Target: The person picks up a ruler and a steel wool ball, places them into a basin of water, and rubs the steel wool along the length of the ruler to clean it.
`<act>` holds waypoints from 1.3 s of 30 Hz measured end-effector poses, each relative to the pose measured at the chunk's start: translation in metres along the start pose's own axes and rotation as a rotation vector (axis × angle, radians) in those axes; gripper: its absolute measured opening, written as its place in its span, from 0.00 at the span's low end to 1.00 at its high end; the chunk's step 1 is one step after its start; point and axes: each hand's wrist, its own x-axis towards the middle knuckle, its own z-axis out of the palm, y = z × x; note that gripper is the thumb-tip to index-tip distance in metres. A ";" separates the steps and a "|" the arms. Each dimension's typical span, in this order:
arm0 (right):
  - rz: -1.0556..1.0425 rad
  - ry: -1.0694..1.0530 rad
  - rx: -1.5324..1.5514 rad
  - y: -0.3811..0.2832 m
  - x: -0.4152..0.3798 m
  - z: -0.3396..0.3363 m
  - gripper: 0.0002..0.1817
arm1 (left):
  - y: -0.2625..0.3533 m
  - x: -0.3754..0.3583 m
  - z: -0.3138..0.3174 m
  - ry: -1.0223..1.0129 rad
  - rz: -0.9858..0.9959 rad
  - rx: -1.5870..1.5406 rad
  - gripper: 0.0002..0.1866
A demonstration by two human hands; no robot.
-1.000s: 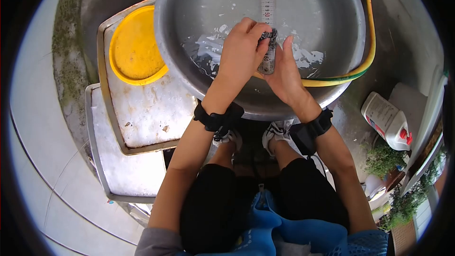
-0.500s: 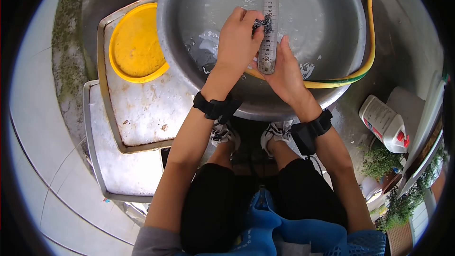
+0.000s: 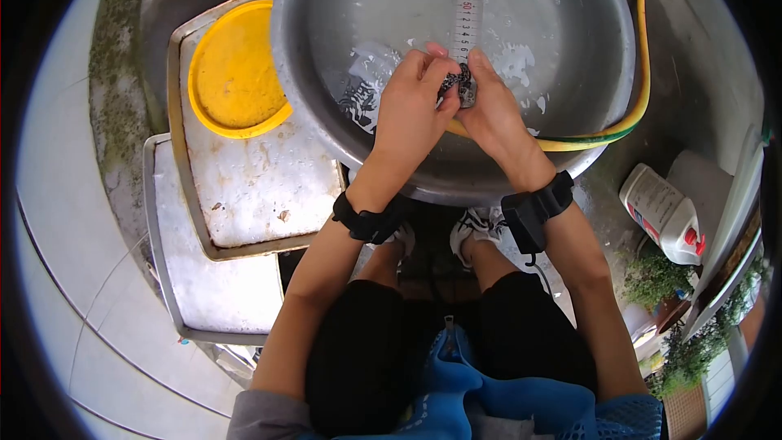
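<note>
A long metal ruler (image 3: 467, 8) points away from me over the basin, its near end between my hands. My right hand (image 3: 495, 114) grips that near end from the right, thumb along its edge. My left hand (image 3: 407, 106) is closed on a dark steel wool scrubber (image 3: 453, 81), which presses against the ruler close to its end. Fingers of both hands partly hide the scrubber and the ruler's edge. Below them is a big round metal basin (image 3: 292, 73) holding water, with ripples and bright reflections near my hands.
A yellow hose (image 3: 643, 49) curves along the basin's right side and over its near rim. To the left, a yellow round lid or tray (image 3: 238, 69) lies on stained metal trays (image 3: 252, 195). A white jug (image 3: 661, 212) with a red cap lies at right.
My left hand has drawn the scrubber toward me along the ruler to its near end. The ruler has shifted slightly nearer, and my right hand's thumb now lies close to the scrubber.
</note>
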 end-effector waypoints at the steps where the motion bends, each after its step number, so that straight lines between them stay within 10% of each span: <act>1: 0.002 -0.004 0.061 -0.003 0.001 0.002 0.19 | 0.001 -0.009 0.000 -0.036 0.022 -0.012 0.16; 22: -0.084 0.007 0.074 -0.005 0.013 0.006 0.20 | -0.008 -0.010 0.013 0.004 0.091 0.016 0.13; 32: 0.031 0.183 -0.390 0.013 0.049 -0.047 0.18 | -0.115 0.020 0.037 -0.129 -0.282 0.439 0.15; 34: 0.055 0.241 -0.421 0.024 0.065 -0.064 0.17 | -0.108 0.025 0.030 -0.420 -0.353 0.308 0.16; 39: 0.097 0.147 -0.340 0.028 0.055 -0.063 0.14 | -0.099 0.015 0.015 -0.109 -0.585 -0.192 0.17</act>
